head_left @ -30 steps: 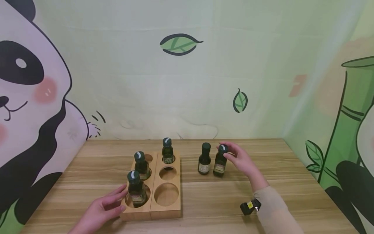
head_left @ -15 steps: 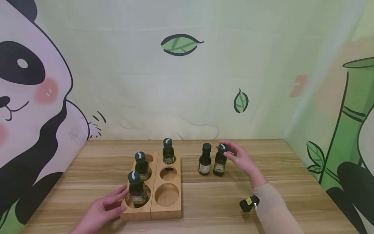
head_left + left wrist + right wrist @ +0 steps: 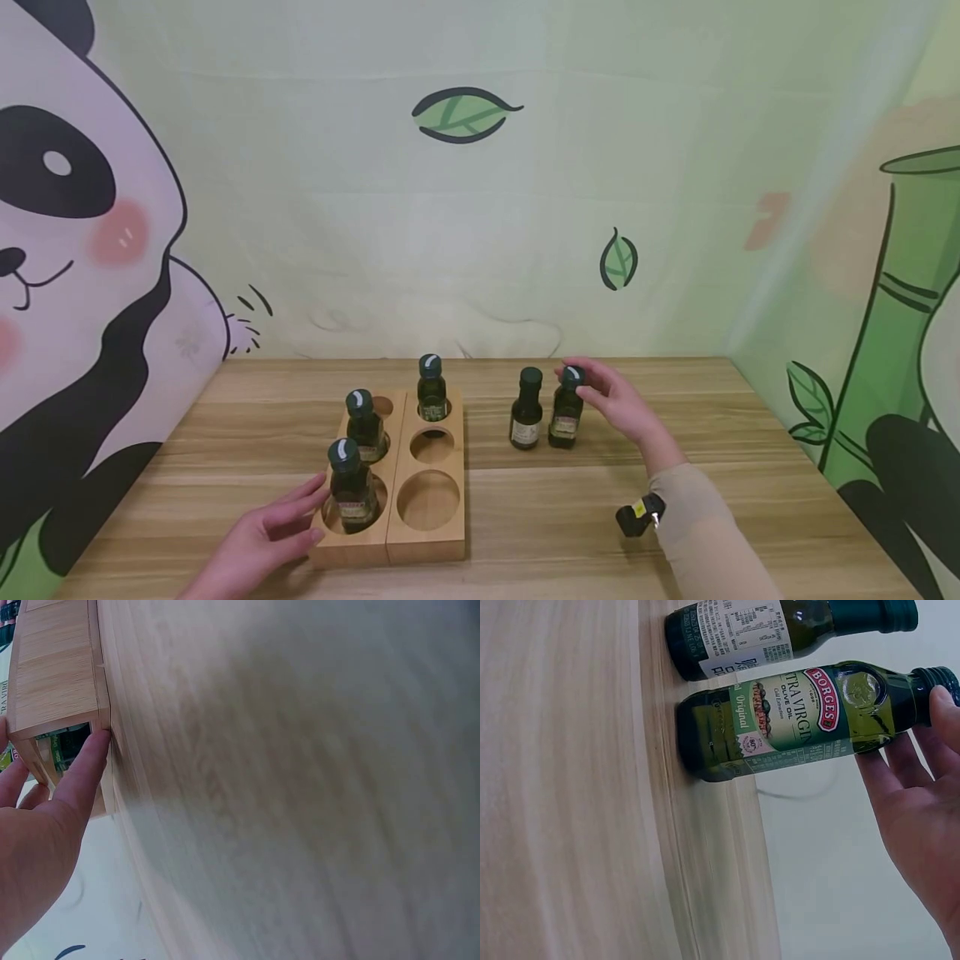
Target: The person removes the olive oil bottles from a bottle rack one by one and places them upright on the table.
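Observation:
In the head view my right hand (image 3: 618, 404) pinches the neck and cap of a dark green olive oil bottle (image 3: 566, 417). The right wrist view shows its label (image 3: 791, 709) reading extra virgin olive oil; the bottle stands roughly upright, and contact of its base with the table is hard to tell. Another dark bottle with a white label (image 3: 527, 421) stands just left of it. My left hand (image 3: 262, 533) rests, fingers extended, against the front-left corner of a wooden holder (image 3: 426, 550). Green-capped bottles sit in the holder's near-left (image 3: 352, 492), middle-left (image 3: 365, 429) and far-right (image 3: 431, 392) holes.
The holder's other round holes, among them the large near-right hole (image 3: 427, 500), hold no bottle. A wood-grain table (image 3: 540, 525) extends to a printed cloth backdrop (image 3: 337, 208). A small black device (image 3: 637, 515) is by the right sleeve.
The olive oil bottle in my right hand has shifted very slightly toward the back of the table. My left hand, the holder and the other bottles stay put.

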